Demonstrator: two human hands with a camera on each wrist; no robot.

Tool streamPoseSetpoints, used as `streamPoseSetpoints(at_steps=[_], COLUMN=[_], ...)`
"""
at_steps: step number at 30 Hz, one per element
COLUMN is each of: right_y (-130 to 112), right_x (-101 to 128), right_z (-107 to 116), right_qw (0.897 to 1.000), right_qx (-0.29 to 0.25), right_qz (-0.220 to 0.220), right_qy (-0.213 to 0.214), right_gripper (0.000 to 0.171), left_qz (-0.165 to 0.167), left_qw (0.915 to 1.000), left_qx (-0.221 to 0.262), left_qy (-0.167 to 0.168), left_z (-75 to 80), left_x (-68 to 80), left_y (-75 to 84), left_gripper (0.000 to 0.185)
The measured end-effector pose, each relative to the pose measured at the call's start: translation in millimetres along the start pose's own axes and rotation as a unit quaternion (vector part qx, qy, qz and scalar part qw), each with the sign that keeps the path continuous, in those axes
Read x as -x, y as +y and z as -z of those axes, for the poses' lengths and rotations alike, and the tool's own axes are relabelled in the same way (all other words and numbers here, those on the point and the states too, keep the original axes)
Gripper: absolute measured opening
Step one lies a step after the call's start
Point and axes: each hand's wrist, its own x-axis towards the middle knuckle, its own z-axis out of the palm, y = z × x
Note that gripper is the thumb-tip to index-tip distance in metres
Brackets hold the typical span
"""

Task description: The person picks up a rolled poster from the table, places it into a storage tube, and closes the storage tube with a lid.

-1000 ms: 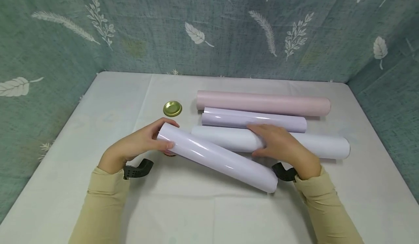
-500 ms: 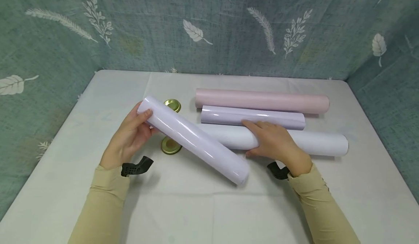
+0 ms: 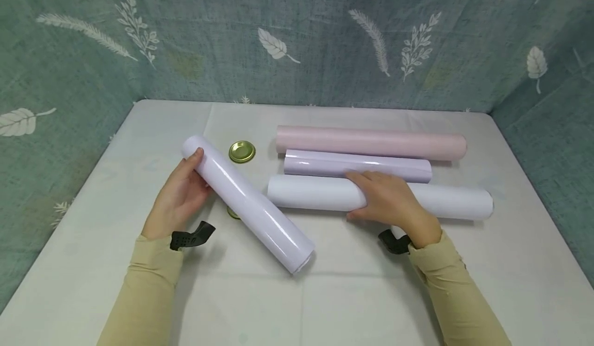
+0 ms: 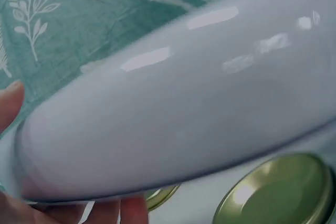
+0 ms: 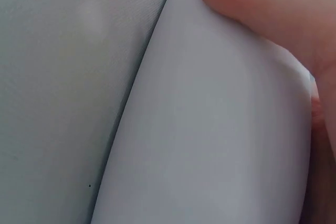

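Observation:
My left hand [image 3: 178,196] grips the far end of a glossy pale lilac roll [image 3: 248,204], which slants from upper left toward me across the white table [image 3: 325,294]. The left wrist view is filled by this roll [image 4: 178,98], with a thumb tip at its left. My right hand [image 3: 390,201] lies curled over the middle of a white roll [image 3: 315,194] and holds it. The right wrist view shows the white roll's surface [image 5: 210,145] under a finger [image 5: 262,9]. Behind it lie a lilac roll [image 3: 357,165] and a pink roll [image 3: 371,143].
A gold metal lid [image 3: 242,151] lies behind the slanted roll, and a second lid [image 3: 231,212] peeks out from under it, also seen as the gold lid [image 4: 278,192]. Teal leaf-print cloth walls [image 3: 297,36] close in the table on three sides.
My left hand has swung the glossy roll's far end left and away, its near end sliding left off the white roll. The right hand stays on the white roll.

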Motion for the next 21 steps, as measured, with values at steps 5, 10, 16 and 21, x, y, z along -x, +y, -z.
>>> streamPoseSetpoints(at_steps=[5, 10, 16, 21], right_y=[2, 2, 3, 4], right_x=[1, 1, -1, -4], right_z=[-1, -3, -5, -6], right_qw=[1.0, 1.0, 0.999, 0.999], right_qx=[-0.003, -0.006, -0.008, 0.004], right_qz=[0.006, 0.003, 0.003, 0.006], right_qy=[0.013, 0.013, 0.031, 0.05], right_gripper=[0.081, 0.081, 0.079, 0.078], left_qz=[0.025, 0.042, 0.028, -0.001], left_qw=[0.9822, 0.948, 0.9644, 0.9868], left_qx=[-0.184, -0.306, -0.25, -0.141], left_qy=[0.023, 0.078, 0.082, 0.08], left_z=[2.5, 5.5, 21.9, 47.1], left_x=[3.7, 6.9, 9.1, 18.5], left_y=[6.1, 11.3, 25.7, 40.8], left_gripper=[0.044, 0.052, 0.049, 0.045])
